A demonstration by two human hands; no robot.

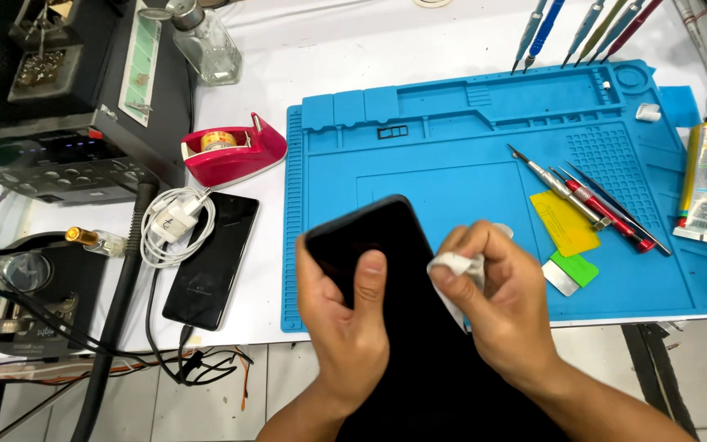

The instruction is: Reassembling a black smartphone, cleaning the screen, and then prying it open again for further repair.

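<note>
Phone [370,237] — a dark slab with a black, blank face — sits in your left hand [345,319] near the front edge of the desk [353,57], held up over the near left corner of a blue work mat [468,155]. Your left fingers wrap behind it and your thumb presses flat on the glass, so that hand is closed firmly around it. Your right hand [493,295] is curled almost into a fist just right of the phone, pinching a small wad of white cloth [456,263] between thumb and fingertips; the wad touches the phone's right edge.

On the mat to the right lie a few slim metal tools with red and silver handles [591,200], fanned together, beside a yellow plastic card [565,223] and a green one [576,268]. A tube of glue [705,184] rests at the mat's far right edge. More thin tools [591,24] lie at the far side of the desk, past the mat.

To the left of the mat a second black phone [210,258] lies flat on the white desk, with a white charger and coiled cable [175,223] resting on its far end. Just beyond it stands a red tape dispenser [235,151], and farther still a clear glass bottle [206,41]. Dark electronic equipment [51,147] and loose cables fill the left side.
</note>
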